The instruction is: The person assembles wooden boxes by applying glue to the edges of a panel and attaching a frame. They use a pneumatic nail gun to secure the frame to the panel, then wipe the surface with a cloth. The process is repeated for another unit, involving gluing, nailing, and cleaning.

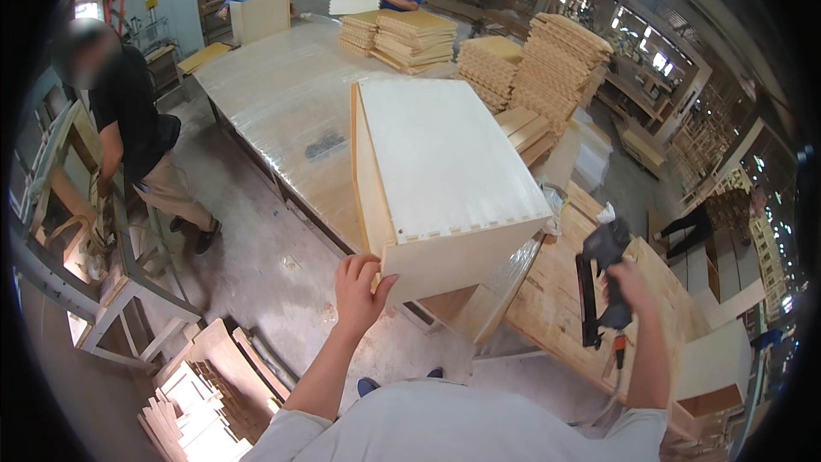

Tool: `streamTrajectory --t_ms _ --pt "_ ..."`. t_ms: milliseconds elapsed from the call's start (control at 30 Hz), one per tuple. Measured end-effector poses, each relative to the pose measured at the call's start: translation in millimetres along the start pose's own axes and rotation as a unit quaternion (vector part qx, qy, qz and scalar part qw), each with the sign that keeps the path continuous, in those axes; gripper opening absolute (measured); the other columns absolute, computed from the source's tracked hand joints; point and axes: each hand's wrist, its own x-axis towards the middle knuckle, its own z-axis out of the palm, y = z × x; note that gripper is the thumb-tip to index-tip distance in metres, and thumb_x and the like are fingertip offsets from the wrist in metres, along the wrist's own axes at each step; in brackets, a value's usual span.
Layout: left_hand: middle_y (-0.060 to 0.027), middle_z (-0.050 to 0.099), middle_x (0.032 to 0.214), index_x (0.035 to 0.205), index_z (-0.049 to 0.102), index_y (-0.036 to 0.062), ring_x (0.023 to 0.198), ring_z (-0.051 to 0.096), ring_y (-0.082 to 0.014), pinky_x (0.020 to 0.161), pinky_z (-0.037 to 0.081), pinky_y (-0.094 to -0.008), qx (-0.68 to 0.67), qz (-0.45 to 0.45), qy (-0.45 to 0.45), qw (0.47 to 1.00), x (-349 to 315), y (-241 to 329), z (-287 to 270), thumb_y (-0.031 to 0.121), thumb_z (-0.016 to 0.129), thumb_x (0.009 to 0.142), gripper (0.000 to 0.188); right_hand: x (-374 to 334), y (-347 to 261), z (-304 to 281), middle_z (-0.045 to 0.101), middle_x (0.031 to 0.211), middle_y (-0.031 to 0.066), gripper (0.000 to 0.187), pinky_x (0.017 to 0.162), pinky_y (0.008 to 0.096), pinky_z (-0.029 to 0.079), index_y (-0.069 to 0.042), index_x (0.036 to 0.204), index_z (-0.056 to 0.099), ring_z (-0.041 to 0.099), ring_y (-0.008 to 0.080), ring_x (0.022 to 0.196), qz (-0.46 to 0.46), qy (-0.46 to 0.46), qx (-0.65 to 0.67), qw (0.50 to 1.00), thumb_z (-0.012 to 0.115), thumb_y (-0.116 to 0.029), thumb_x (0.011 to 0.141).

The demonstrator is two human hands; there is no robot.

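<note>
A wooden drawer box [453, 154] with a white upper panel and jointed edges stands at the near end of the plastic-covered table [282, 94]. My left hand [359, 293] grips the box's near left corner, the thumb on the front panel and the fingers at the side edge. To the right, my right hand [633, 287] is wrapped round the handle of a black pneumatic nail gun [605, 244], held above a wooden workbench [556, 299] and apart from the box. An air hose runs down from the gun's handle. The inside of the box is hidden.
Stacks of jointed wooden boards [560, 68] and panels [415, 38] stand on the table's far side. A co-worker in black [128, 120] stands at left by a wooden frame [128, 291]. Two more people handle panels at the far end. Wood strips [184, 411] lie lower left.
</note>
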Motion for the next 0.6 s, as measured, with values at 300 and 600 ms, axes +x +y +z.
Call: streamTrajectory --t_ms 300,600 --pt "-0.0092 0.059 0.098 0.090 0.059 0.0049 0.096 0.050 -0.0299 0.083 0.041 -0.0402 0.035 -0.048 -0.009 0.998 -4 6 -10 0.017 0.067 0.082 0.017 92 174 35 0.057 0.104 0.0283 0.047 0.077 0.0464 0.051 0.006 0.125 0.041 0.061 0.0416 0.093 -0.046 0.084 -0.434 0.896 0.057 -0.013 0.086" --pt "-0.0079 0.058 0.084 0.091 0.059 -0.0002 0.078 0.053 -0.0171 0.074 0.043 -0.0301 -0.136 -0.255 0.079 0.954 8 -68 13 0.025 0.047 0.097 0.028 93 207 68 0.053 0.116 0.0198 0.059 0.082 0.0415 0.048 0.002 0.134 0.039 0.055 0.0334 0.105 -0.167 0.145 -0.483 0.847 0.062 -0.016 0.084"
